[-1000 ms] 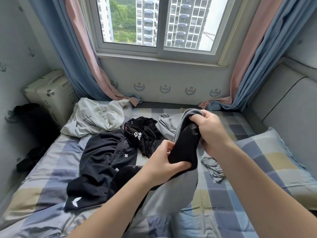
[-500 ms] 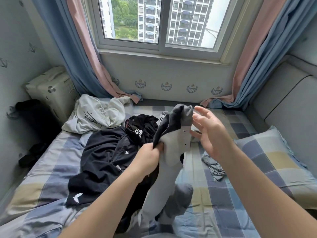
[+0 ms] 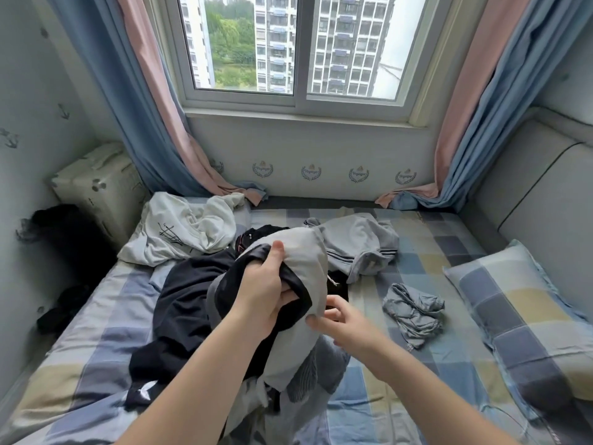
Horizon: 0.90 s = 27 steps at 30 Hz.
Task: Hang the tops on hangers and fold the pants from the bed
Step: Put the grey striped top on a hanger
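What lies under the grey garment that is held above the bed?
Under the grey garment black clothes lie on the checked sheet. The garment and the left hand cover how far they reach to the right.

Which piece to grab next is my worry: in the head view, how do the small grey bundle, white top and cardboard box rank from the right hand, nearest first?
1. Small grey bundle, on the bed just right of the right hand.
2. White top, crumpled at the bed's far left.
3. Cardboard box, off the bed, past its far-left corner.
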Motion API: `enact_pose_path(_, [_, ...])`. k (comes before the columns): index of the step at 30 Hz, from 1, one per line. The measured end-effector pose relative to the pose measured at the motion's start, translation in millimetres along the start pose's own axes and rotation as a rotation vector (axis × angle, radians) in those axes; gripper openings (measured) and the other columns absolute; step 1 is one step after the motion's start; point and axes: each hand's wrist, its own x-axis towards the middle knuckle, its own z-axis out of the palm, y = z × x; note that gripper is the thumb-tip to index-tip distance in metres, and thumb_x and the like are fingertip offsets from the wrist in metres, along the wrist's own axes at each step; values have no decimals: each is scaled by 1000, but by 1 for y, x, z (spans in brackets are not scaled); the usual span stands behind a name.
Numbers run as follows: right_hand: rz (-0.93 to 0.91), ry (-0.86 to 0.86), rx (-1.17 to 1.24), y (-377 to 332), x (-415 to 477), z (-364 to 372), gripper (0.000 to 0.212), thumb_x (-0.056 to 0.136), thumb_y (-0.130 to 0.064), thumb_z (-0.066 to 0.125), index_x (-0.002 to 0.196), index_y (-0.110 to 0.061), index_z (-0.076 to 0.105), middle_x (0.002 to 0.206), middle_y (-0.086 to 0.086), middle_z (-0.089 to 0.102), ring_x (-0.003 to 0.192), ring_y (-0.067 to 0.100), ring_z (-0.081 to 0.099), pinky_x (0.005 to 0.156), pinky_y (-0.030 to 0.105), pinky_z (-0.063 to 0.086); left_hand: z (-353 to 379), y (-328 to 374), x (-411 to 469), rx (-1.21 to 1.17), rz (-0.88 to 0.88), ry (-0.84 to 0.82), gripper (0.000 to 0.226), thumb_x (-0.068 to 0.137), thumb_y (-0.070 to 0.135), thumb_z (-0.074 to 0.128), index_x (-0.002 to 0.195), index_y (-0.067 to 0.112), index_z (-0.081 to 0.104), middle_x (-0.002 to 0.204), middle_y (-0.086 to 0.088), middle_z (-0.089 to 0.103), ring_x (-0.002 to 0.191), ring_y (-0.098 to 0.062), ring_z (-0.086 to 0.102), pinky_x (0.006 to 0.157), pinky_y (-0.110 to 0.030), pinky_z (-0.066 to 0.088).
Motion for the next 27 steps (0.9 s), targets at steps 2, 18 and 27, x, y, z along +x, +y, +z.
enact_pose_path(2, [-57,16,-26,9,5,3,27,87,-35,76,112,-28,67,108,-6,75,101,9,70,88,27,55,-3,0,2,-11,0,-6,47,103,38,52,128,-1,59,112,-20,73,97,-31,74,67,-37,62])
enact_pose_path(18, [-367,180,29,-37,8,-47,16,98,-22,63,84,-21,70,74,0,63,70,11,55,65,22,43,-41,-18,15,1074,245,-196,32,88,34,73,119,31,63,122,14,62,115,-7,57,93,-26,46])
enact_pose_path(27, [-459,-66,26,-84,-21,-44,3,84,-18,71,82,-16,72,73,2,66,66,10,56,58,17,44,-12,-34,11,846,531,-486,13,87,26,65,93,14,66,84,-7,64,77,-19,55,74,-43,48])
